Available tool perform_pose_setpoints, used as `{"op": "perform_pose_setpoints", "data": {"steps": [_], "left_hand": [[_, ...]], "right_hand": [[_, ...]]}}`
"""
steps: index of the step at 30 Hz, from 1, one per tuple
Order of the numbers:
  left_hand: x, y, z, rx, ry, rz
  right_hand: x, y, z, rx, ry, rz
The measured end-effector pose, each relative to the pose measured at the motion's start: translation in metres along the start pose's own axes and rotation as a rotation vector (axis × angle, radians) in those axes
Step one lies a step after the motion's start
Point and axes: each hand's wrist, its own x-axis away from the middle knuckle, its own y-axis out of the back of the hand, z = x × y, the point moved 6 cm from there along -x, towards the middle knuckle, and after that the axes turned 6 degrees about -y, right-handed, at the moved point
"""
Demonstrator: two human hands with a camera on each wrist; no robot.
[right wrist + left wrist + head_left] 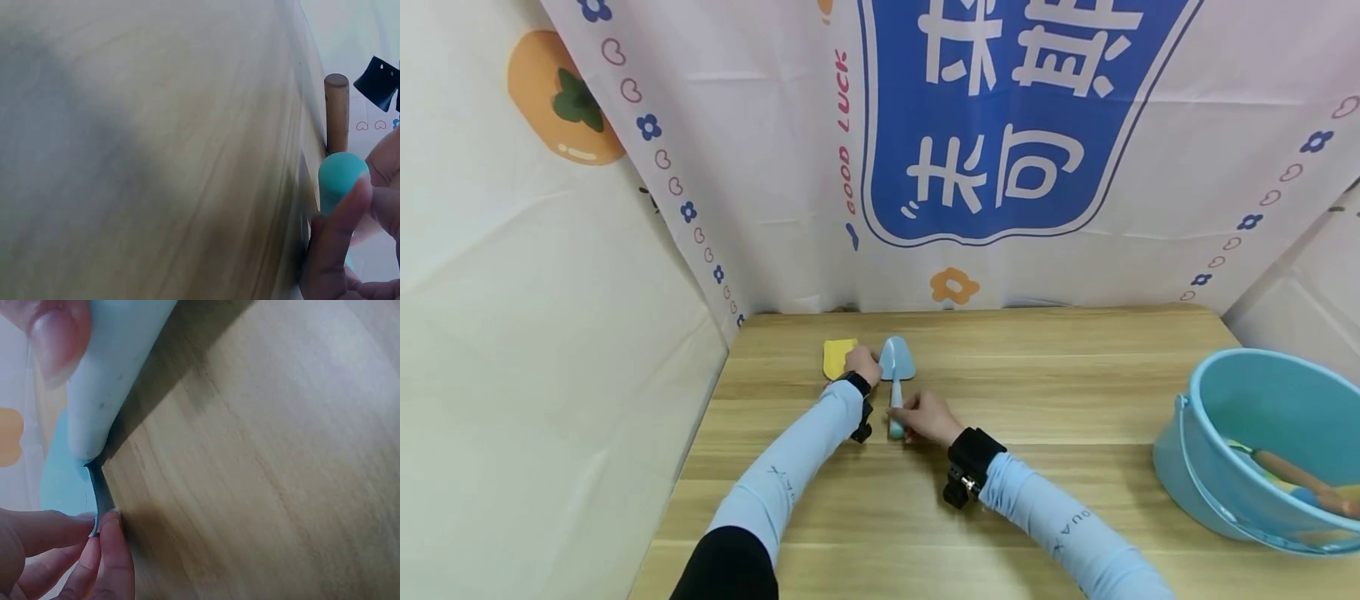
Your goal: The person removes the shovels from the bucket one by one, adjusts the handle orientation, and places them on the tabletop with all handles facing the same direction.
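A toy hand trowel (898,360) with a light blue blade and a pale handle lies on the wooden table, blade pointing away from me. My left hand (862,364) pinches the left edge of that blade; the left wrist view shows the thumb and fingers (111,550) on either side of it. At the near end of the handle, my right hand (931,417) holds the teal end cap (342,172) between thumb and fingers. Just left of my left hand is a yellow blade (837,358), partly covered by that hand. A wooden handle (337,112) stands out beyond the cap in the right wrist view.
A light blue bucket (1183,475) stands at the table's right side, with a wooden-handled tool (1292,471) and other coloured things inside. Printed cloth (760,233) hangs behind the table (1037,367), and pale cloth walls flank it.
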Motion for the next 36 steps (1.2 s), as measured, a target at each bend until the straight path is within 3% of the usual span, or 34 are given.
{"op": "perform_pose_setpoints", "data": {"steps": [14,20,23,27,36], "left_hand": [[0.012,0.014,-0.013,-0.075,-0.018,0.023],[0.016,0.027,-0.028,-0.018,-0.088,-0.023],[0.020,0.036,-0.044,0.053,-0.137,-0.056],[0.030,0.039,-0.073,0.122,-0.201,-0.035],[0.062,0.017,-0.146,0.340,-0.351,0.056]], "right_hand": [[0.004,0.012,0.010,0.010,0.012,-0.030],[0.023,0.038,0.023,0.107,0.035,-0.074],[0.038,0.059,0.030,0.155,0.083,-0.099],[0.066,0.089,0.036,0.189,0.123,-0.126],[0.153,0.158,0.046,0.402,0.182,-0.279]]}}
